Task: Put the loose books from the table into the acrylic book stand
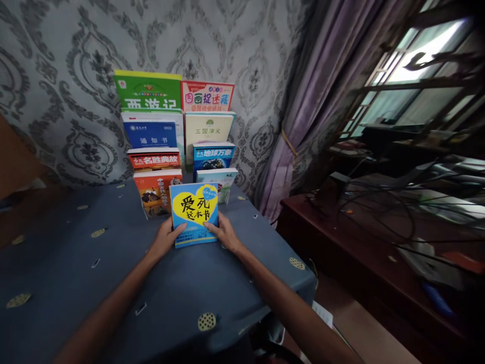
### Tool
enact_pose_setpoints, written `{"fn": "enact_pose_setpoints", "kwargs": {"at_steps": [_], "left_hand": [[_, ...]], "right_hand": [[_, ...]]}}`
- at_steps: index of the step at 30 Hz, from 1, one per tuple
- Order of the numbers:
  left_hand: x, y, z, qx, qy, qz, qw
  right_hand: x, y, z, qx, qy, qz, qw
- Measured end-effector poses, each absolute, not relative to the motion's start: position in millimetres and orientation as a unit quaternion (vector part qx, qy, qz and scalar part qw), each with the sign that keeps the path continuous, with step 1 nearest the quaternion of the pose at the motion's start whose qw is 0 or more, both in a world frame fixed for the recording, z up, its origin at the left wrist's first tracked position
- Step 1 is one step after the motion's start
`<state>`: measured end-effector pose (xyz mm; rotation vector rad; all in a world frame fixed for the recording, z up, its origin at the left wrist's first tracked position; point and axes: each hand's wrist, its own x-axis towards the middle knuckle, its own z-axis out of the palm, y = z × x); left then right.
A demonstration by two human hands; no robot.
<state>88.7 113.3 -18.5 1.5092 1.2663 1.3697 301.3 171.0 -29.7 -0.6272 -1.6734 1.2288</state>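
A blue book (195,232) with a yellow heart on its cover is held upright between my two hands. My left hand (169,235) grips its left edge, thumb on the front cover. On the right edge my right hand (224,231) grips it the same way; the fingers behind are hidden. Just behind stand two columns of books in tiers. An orange-red book (155,194) is at the front left, and a pale book (226,184) at the front right. Higher up are a green book (149,91) and a pink-red book (207,96).
A table with a dark blue patterned cloth (113,263) bears the books, against a patterned wall (159,35). A purple curtain (314,91) hangs at the right. Beyond the table's right edge is a dark red desk (314,222) with cables and clutter.
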Motion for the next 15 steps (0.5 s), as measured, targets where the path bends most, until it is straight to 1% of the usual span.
{"fn": "enact_pose_setpoints", "kwargs": {"at_steps": [8, 15], "left_hand": [[99, 141, -25, 0.618, 0.497, 0.521, 0.316], [113, 165, -19, 0.639, 0.514, 0.500, 0.279]], "right_hand": [[317, 191, -28, -0.268, -0.691, 0.471, 0.478], [330, 214, -27, -0.307, -0.686, 0.441, 0.490]]}}
